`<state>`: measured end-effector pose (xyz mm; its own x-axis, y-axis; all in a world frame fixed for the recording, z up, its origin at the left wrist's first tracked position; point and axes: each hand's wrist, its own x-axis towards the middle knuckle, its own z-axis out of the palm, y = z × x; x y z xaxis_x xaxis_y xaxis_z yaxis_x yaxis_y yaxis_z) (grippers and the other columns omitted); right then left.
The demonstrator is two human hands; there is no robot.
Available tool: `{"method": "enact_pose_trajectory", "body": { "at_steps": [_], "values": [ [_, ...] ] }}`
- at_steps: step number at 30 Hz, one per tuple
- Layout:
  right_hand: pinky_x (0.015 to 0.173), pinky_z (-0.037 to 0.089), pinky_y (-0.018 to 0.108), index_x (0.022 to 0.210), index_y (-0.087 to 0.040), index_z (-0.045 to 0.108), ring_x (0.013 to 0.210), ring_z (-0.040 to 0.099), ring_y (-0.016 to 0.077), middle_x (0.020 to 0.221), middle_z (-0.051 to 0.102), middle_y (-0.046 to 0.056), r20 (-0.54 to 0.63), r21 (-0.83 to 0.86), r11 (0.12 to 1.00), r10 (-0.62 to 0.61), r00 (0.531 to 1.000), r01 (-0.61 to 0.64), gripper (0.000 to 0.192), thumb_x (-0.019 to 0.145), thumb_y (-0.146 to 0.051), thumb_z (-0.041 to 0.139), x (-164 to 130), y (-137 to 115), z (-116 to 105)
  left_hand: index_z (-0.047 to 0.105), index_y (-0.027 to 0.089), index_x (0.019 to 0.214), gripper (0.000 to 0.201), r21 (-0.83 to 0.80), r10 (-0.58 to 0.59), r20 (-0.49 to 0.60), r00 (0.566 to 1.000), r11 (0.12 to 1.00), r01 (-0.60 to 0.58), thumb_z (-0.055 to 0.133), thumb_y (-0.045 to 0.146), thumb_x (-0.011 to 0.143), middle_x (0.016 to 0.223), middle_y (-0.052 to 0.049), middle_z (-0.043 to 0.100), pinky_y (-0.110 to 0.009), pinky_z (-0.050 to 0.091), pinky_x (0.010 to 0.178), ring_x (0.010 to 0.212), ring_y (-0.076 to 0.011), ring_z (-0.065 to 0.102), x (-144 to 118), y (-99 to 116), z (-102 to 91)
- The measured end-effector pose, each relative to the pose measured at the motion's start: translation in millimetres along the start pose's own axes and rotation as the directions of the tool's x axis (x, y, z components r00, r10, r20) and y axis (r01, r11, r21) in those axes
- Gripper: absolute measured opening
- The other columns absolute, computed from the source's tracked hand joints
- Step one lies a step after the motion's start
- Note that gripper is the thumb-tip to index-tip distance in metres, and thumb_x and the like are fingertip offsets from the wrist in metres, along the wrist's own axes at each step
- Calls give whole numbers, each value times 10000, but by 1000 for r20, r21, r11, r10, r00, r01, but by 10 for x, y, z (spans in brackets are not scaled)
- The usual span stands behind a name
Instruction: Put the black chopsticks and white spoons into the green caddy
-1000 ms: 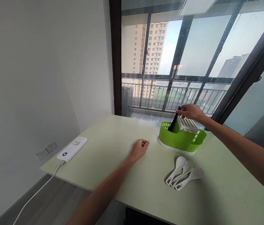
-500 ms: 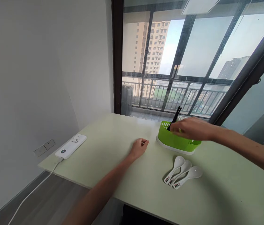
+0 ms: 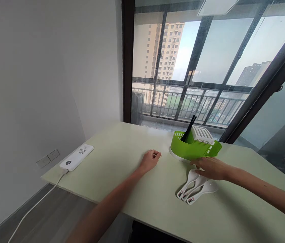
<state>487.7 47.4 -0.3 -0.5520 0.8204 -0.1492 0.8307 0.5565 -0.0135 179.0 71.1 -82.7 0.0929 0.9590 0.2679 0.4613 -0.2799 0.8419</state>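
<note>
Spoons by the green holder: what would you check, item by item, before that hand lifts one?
1. Right hand over the spoon bowls: ok.
2. Grip closed on a spoon: cannot tell, fingers hide the bowls.
3. White spoons lie in one cluster, handles free: ok.
4. Green holder upright, close behind the hand: ok.
5. Black chopsticks stand in the holder: ok.
6. Left hand rests on the table, apart from the spoons: ok.

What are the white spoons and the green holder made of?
The white spoons look like glossy ceramic, or maybe hard plastic: smooth, shiny, thick handles. The green holder looks like moulded plastic: bright even colour, slotted rim, slight sheen.
</note>
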Motion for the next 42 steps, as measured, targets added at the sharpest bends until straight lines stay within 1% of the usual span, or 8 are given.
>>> {"method": "enact_pose_trajectory", "body": {
  "at_steps": [9, 12, 16, 21, 24, 26, 37, 42],
  "values": [
    [706, 534, 363, 994, -222, 752, 762, 716, 264, 926, 774, 89, 69, 272, 960, 58, 996, -75, 191, 925, -302, 592, 200, -100, 43, 728, 191, 897, 318, 9, 9, 7, 1000, 1000, -9, 523, 426, 963, 961, -66, 768, -274, 536, 756, 813, -174, 706, -9, 28, -27],
    [623, 520, 330, 1004, -208, 728, 584, 673, 198, 926, 775, 68, 36, 331, 942, 51, 998, -60, 235, 975, -355, 547, 181, -263, -146, 731, 192, 902, 307, 10, 6, 8, 1000, 1000, -6, 524, 411, 961, 967, -65, 770, -270, 538, 765, 824, -172, 708, -9, 28, -27],
    [668, 492, 315, 1057, -220, 733, 616, 688, 207, 728, 743, 39, -116, 305, 952, 71, 991, -33, 356, 1028, -443, 456, 76, -481, -623, 729, 192, 903, 295, 10, -3, 6, 1000, 1000, 3, 525, 398, 959, 958, -64, 771, -267, 537, 771, 841, -175, 708, -7, 25, -18],
    [574, 424, 318, 1177, -244, 737, 775, 718, 259, 1133, 778, 77, -598, -97, 981, 78, 797, -169, 407, 1041, -393, 383, -110, -640, -1251, 726, 189, 901, 293, 9, -7, 8, 1000, 1000, 7, 536, 406, 956, 940, -68, 769, -275, 537, 765, 831, -181, 707, -5, 33, -18],
    [526, 357, 321, 1244, -236, 713, 801, 708, 299, 1223, 750, 102, -736, -190, 930, 78, 673, -315, 461, 1065, -395, 319, -179, -651, -1461, 726, 189, 898, 302, 7, -6, 13, 1000, 1000, 6, 530, 411, 958, 919, -66, 767, -279, 536, 760, 815, -181, 706, -9, 43, -26],
    [530, 312, 320, 1270, -234, 699, 794, 701, 306, 1221, 750, 118, -760, -212, 903, 89, 644, -374, 471, 1078, -402, 303, -187, -632, -1526, 726, 188, 901, 305, 6, -3, 19, 1000, 1000, 3, 527, 411, 957, 925, -68, 766, -283, 534, 757, 808, -182, 704, -15, 51, -32],
    [558, 198, 325, 1215, -179, 697, 843, 673, 258, 1141, 759, 120, -734, -303, 863, 59, 676, -404, 444, 1101, -337, 298, 8, -306, -1419, 725, 189, 911, 301, 2, -5, 28, 1000, 1000, 5, 528, 413, 954, 954, -70, 764, -281, 532, 751, 825, -183, 699, -23, 45, -28],
    [573, 246, 321, 1148, -173, 715, 881, 650, 248, 1014, 752, 103, -633, -452, 836, -56, 772, -310, 316, 1039, -199, 419, 89, -225, -1165, 725, 191, 899, 297, 4, -5, 32, 999, 1000, 5, 526, 404, 953, 932, -61, 763, -278, 530, 728, 793, -178, 692, -31, 64, -36]
  ]
}}
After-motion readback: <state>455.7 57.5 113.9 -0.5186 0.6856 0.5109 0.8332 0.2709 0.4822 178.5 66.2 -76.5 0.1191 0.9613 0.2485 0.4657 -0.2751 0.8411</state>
